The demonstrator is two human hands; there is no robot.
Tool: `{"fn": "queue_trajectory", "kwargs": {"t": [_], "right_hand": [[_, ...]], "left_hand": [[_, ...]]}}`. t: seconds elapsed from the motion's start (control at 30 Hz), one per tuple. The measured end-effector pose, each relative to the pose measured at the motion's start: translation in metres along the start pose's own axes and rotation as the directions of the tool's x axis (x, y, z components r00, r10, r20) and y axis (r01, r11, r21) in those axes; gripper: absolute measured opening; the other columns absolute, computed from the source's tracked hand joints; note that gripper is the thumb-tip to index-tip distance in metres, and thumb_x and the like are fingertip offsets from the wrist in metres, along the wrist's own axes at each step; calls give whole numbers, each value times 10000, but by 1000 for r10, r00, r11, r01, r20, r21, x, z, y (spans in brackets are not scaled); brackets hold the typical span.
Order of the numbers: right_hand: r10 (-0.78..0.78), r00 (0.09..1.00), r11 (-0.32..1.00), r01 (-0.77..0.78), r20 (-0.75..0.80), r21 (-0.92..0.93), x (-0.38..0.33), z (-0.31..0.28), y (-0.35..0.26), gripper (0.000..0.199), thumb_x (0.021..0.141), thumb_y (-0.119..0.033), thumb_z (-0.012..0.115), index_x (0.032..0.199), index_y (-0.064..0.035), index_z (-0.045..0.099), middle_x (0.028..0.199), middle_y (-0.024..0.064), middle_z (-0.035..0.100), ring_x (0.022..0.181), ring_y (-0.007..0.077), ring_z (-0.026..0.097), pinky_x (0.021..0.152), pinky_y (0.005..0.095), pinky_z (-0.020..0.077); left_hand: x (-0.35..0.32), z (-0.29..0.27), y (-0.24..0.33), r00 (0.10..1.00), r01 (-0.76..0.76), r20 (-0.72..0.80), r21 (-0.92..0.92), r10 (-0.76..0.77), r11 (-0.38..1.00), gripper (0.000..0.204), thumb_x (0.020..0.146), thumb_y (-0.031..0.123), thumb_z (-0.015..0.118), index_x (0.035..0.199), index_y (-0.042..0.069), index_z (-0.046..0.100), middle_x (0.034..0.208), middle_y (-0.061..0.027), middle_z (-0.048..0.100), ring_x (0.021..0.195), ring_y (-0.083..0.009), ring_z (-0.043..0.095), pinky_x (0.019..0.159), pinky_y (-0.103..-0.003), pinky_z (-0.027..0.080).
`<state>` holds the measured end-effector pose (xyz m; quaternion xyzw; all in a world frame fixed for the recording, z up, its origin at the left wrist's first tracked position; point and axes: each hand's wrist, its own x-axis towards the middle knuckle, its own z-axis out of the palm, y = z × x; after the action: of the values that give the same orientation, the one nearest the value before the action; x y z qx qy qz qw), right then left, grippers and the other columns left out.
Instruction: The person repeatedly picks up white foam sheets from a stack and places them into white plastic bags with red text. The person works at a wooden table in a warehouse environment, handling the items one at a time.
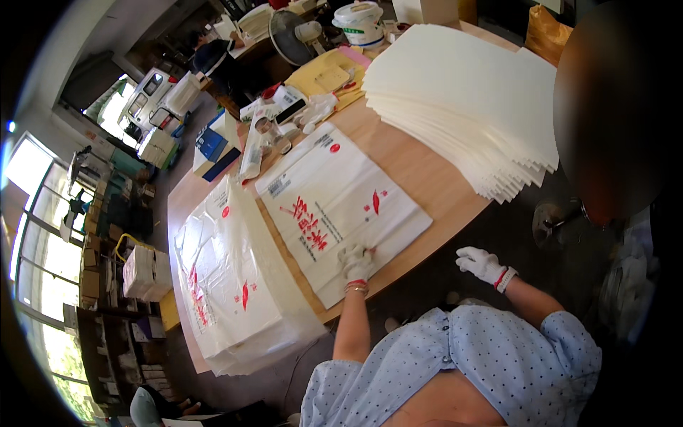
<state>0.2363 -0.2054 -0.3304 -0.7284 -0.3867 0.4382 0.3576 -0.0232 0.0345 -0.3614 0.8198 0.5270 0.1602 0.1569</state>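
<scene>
My left hand [357, 263], in a white glove, rests on the near edge of a white plastic bag [331, 203] with red print, lying flat on the table. Its fingers are curled and look closed; a small reddish bit shows by the fingertips, too small to name. Off the table's front edge, my right hand [482, 265], also gloved in white, hangs in the air with fingers stretched out and nothing in them. To the left lies a pile of similar printed bags [238, 285] under clear film, drooping over the near table edge.
A big fanned stack of white sheets [462, 99] covers the table's right side. Toward the back are a glass jar [274, 135], a blue box [213, 146], yellow envelopes [320, 71], a white bucket [359, 25] and a fan [290, 39]. A stool [558, 220] stands at right.
</scene>
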Motion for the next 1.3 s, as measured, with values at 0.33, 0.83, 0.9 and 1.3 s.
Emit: {"fn": "queue_trajectory", "kwargs": {"t": [0.33,0.83,0.9,1.3], "right_hand": [[-168,760,845,-217,628,489,74,88,-45,286,896,-292,564,1050,-52,587,713,7,552,560,96,502,568,219,456],[-878,479,472,863,-5,-180,137,158,-180,187,814,-226,556,930,-80,563,953,141,558,834,318,537,790,442,446],[-624,782,712,574,12,-405,148,169,-211,187,829,-239,535,937,-90,568,968,143,564,852,320,545,813,437,449],[-871,466,295,245,-155,-924,-31,-142,-171,326,830,-315,590,1046,-71,595,1087,152,565,958,367,557,826,454,458]], "left_hand": [[26,-39,12,967,157,237,-264,-94,952,228,844,278,538,873,99,677,702,-159,628,646,-214,609,631,-340,458],[91,-136,22,975,217,194,-934,-105,284,277,883,116,555,1154,61,541,719,29,533,566,-69,461,493,-232,400],[84,-165,45,986,162,169,-957,6,242,347,873,75,537,1217,58,501,727,26,546,577,-64,464,493,-231,398],[33,-207,58,771,-388,-570,-67,284,919,493,772,4,603,1242,6,455,1041,-118,588,932,-226,579,821,-333,460]]}}
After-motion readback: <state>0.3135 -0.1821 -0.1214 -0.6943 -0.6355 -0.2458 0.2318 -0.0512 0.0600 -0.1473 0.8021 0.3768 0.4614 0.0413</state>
